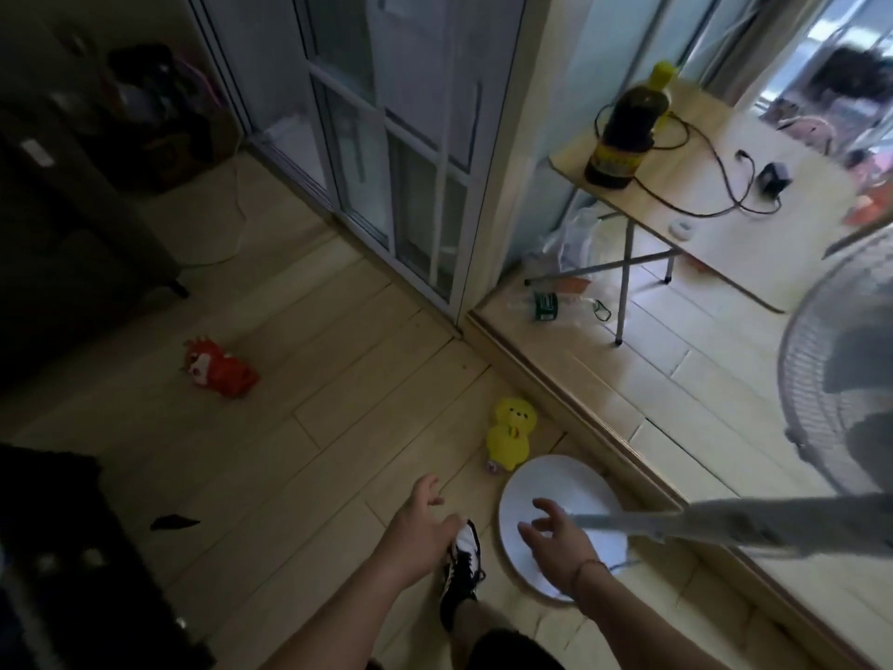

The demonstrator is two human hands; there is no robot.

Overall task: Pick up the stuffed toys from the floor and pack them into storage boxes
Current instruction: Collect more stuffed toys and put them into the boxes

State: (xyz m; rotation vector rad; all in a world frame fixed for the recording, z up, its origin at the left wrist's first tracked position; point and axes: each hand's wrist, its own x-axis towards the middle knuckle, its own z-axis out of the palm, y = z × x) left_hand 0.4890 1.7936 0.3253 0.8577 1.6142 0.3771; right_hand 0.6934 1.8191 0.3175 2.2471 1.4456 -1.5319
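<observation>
Two stuffed toys lie on the floor (338, 403), well apart. One toy (218, 373) is at the left, near a dark cabinet (72, 210). The other toy (510, 435) lies further right, just beside the raised step (555, 379) and just behind the round fan base (560, 515). The left hand (420, 524) and right hand (555, 539) reach forward at the bottom, the right one over the fan base, with a shoe (464, 568) between them. On the raised level stands the worktop (715, 234), carrying a bottle (628, 128) and a cable (715, 186). The fan head (836, 379) fills the right edge.
</observation>
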